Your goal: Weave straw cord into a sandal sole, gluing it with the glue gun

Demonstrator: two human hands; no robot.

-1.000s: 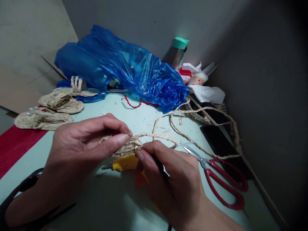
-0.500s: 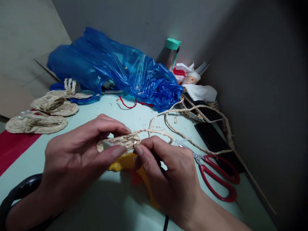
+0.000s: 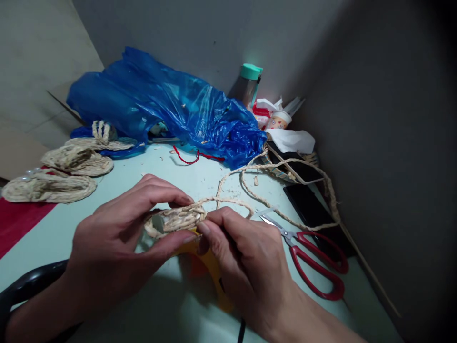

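While I look on remotely through the head camera, both hands meet mid-view around a small woven straw piece (image 3: 180, 219), held above a pale tabletop (image 3: 143, 166). The left hand (image 3: 117, 238) cups it, fingertips at its upper edge and thumb along its lower edge; the right hand (image 3: 250, 257) pinches its right end between thumb and forefinger. What lies under that pinch is hidden from me. To work this well, I would make the left grip light, since the hollow straw looks easy to crush, and set the right pinch close to the edge, so the strands lie snug. Just beneath the hands is a yellow tool (image 3: 213, 271), partly covered. A braided cord (image 3: 233, 201) runs from the piece's upper side and loops out to the right; I would leave it slack and clear of the red-handled scissors (image 3: 286, 235), whose blades lie just beside it. Farther out, a dark flat slab (image 3: 303, 200) lies past the scissors, a blue plastic bag (image 3: 171, 95) sprawls at the back, and woven straw slippers (image 3: 64, 191) rest at far left
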